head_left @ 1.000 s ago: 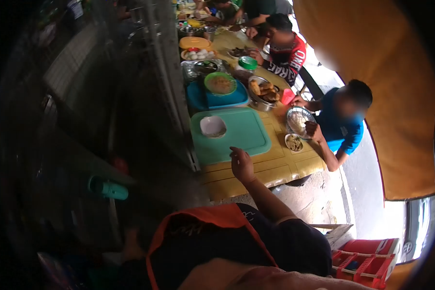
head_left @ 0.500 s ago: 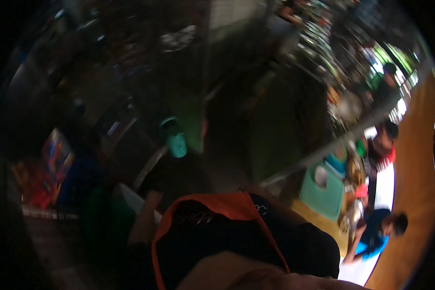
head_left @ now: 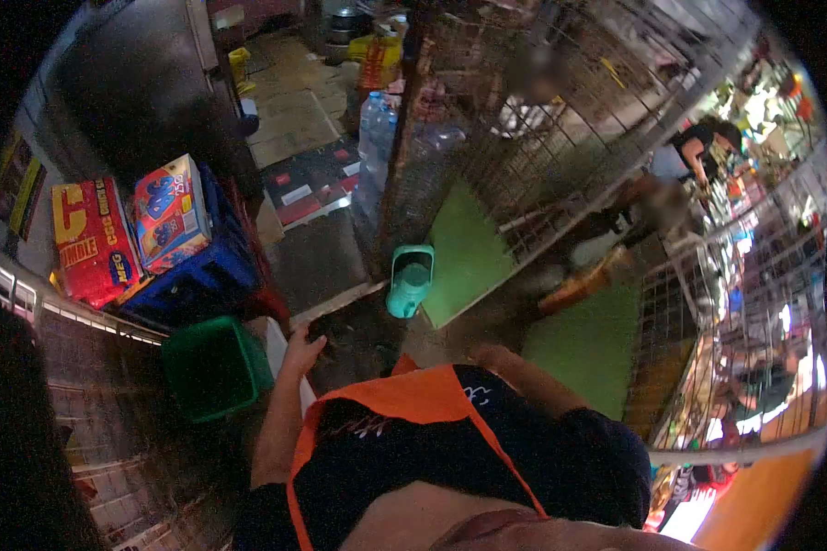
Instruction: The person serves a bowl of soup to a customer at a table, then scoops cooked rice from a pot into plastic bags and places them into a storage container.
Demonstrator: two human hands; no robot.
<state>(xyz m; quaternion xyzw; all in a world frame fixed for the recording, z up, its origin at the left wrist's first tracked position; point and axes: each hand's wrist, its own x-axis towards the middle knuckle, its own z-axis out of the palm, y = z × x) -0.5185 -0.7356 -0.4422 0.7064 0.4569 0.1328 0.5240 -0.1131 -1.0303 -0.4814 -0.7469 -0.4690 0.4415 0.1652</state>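
Note:
My left hand (head_left: 303,353) hangs low on the left, beside a white panel (head_left: 278,354). Its thumb stands apart from the fingers, and I see nothing held in it. On the right, my right hand (head_left: 492,356) is at waist height in front of the orange-edged apron (head_left: 390,395); shadow hides its fingers. A teal plastic container (head_left: 410,283) with a loop-shaped top stands ahead of me on the dark floor, apart from both hands. The green bin (head_left: 213,372) is left of my left arm.
Red and orange cartons (head_left: 170,216) rest on a blue crate (head_left: 207,262) at the left. Large water bottles (head_left: 377,133) stand by the doorway ahead. Wire mesh panels (head_left: 524,147) with green boards (head_left: 464,253) line the right. Other people, one in black (head_left: 696,151), are beyond the mesh.
My view has turned to the right, and the blur has cleared. The teal container now sits further right in view. My left hand shows more plainly.

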